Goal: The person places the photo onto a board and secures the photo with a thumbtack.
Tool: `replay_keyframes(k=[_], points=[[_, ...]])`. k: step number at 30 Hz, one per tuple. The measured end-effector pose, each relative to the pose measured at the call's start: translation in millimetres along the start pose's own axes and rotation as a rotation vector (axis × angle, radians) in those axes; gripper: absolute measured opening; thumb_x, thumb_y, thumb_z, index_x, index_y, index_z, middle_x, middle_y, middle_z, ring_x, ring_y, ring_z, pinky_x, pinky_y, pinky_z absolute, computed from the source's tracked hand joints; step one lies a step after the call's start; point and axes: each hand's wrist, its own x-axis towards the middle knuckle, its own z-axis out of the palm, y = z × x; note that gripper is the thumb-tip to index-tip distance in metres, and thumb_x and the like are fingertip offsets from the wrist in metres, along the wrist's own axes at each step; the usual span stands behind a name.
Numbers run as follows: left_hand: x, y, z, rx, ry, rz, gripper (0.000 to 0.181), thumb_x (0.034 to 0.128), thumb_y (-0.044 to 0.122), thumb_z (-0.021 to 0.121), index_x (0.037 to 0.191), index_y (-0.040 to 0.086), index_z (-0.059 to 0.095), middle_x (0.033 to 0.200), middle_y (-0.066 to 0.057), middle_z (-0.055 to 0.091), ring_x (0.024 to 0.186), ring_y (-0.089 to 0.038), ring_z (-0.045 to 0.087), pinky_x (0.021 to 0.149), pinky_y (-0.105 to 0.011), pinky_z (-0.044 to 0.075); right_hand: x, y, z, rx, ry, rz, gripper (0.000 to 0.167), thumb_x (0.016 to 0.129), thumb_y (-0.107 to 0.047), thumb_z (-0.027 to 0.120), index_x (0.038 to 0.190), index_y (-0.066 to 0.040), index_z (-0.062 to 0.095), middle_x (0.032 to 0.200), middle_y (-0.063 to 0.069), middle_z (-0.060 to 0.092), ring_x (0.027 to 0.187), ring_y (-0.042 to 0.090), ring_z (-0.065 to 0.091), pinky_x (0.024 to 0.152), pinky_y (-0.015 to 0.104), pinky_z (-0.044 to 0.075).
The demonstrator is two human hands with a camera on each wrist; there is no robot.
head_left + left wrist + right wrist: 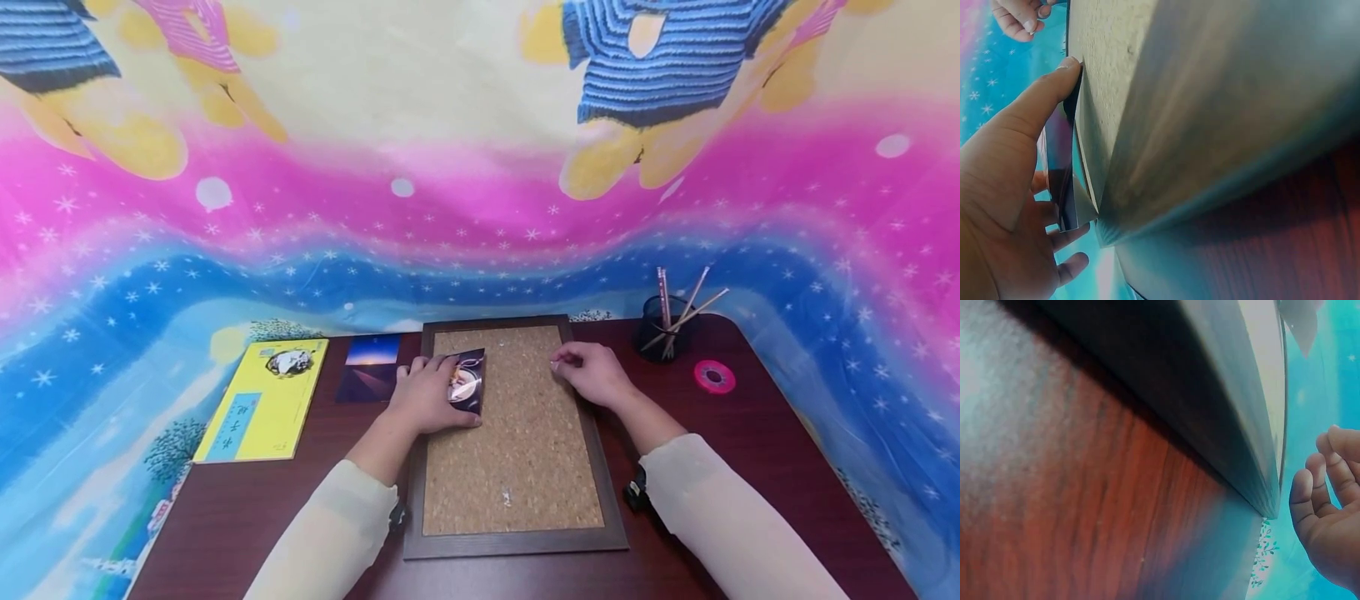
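Observation:
A cork board (525,450) with a dark wooden frame lies on the table. My left hand (429,395) holds a dark photo card (472,383) over its upper left part, thumb at one edge and fingers at the other, as the left wrist view shows. My right hand (596,372) is above the board's right edge, pinching a tiny whitish thing (555,365) that looks like a clear pin, mostly hidden by the fingertips. Small clear pieces (507,497) sit on the cork near its bottom, with another near its top.
Left of the board lie a sunset photo card (372,352) and a yellow booklet (288,417). On the right stand a black mesh pen cup (663,337) with several pencils and a pink round tape roll (714,377). A printed cloth (480,208) hangs behind the table.

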Motion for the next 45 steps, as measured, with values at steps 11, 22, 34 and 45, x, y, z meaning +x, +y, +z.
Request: replay_keyframes(k=[11,22,34,45], points=[[15.0,6.9,2.1,-0.002,-0.034,-0.018,0.128,0.0610,0.089,0.073,0.162,0.019,0.037,0.162,-0.009,0.042,0.144,-0.035,0.035,0.103,-0.056,0.033,11.7,-15.5,3.4,0.028,-0.036,-0.018,0.022,0.098,-0.023,0.072,0.115,-0.011,0.078,0.103,0.002,0.074,0.094,0.021,0.065,0.082,0.042,0.053],[24.5,10.8,3.5,-0.015,-0.051,-0.004,0.126,0.0625,0.088,0.073,0.161,0.018,0.039,0.164,-0.014,0.037,0.147,-0.041,0.033,0.108,-0.060,0.032,26.3,-31.0,11.6,0.022,-0.064,-0.036,0.020,0.097,-0.019,0.071,0.113,-0.009,0.078,0.100,0.002,0.074,0.094,0.021,0.066,0.082,0.041,0.054],[32.4,11.0,3.7,-0.027,-0.047,0.001,0.129,0.0593,0.091,0.074,0.160,0.017,0.041,0.163,-0.015,0.036,0.147,-0.038,0.033,0.121,-0.060,0.020,44.7,-37.6,19.0,0.014,-0.057,-0.042,0.020,0.095,-0.019,0.073,0.112,-0.012,0.079,0.098,-0.002,0.074,0.093,0.020,0.067,0.085,0.040,0.053],[41.7,12.7,7.1,-0.031,-0.057,0.005,0.125,0.0601,0.092,0.071,0.159,0.021,0.045,0.160,-0.013,0.038,0.148,-0.038,0.030,0.122,-0.063,0.013,56.6,-50.2,32.5,0.041,-0.065,-0.023,0.019,0.096,-0.024,0.073,0.112,-0.016,0.079,0.099,-0.003,0.074,0.094,0.019,0.067,0.087,0.041,0.053]])
